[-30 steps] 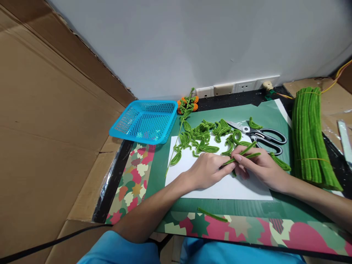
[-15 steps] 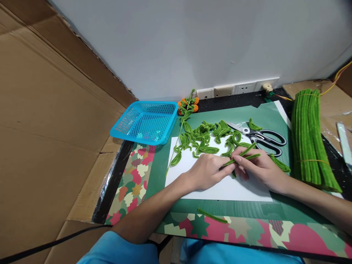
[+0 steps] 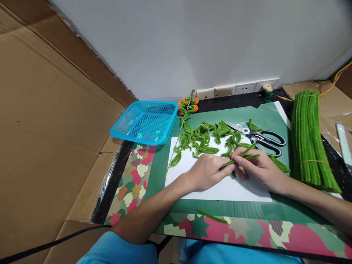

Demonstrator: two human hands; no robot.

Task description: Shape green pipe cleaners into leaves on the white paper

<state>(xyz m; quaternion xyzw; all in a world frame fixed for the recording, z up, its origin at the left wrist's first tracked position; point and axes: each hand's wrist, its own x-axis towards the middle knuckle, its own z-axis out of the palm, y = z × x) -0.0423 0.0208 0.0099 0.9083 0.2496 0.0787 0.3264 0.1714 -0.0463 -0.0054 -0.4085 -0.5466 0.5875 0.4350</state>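
the person's left hand (image 3: 209,170) has its thumb and fingers clamped on fuzzy bright-green chenille strips (image 3: 248,148), and the right hand (image 3: 258,167) pinches the same strips just beside it, their free ends pointing away and rightward. the strips are above a flat white rectangular paper sheet (image 3: 192,190) on the green-covered tabletop (image 3: 233,208). looped green chenille leaves (image 3: 202,134) lie beyond the hands, near metal scissors with black-and-grey handles (image 3: 257,136). a short loose green chenille piece (image 3: 212,216) lies near the front edge. a thick banded bundle of green chenille stems (image 3: 308,143) is at the right; a blue perforated plastic basket (image 3: 143,140) is at the left.
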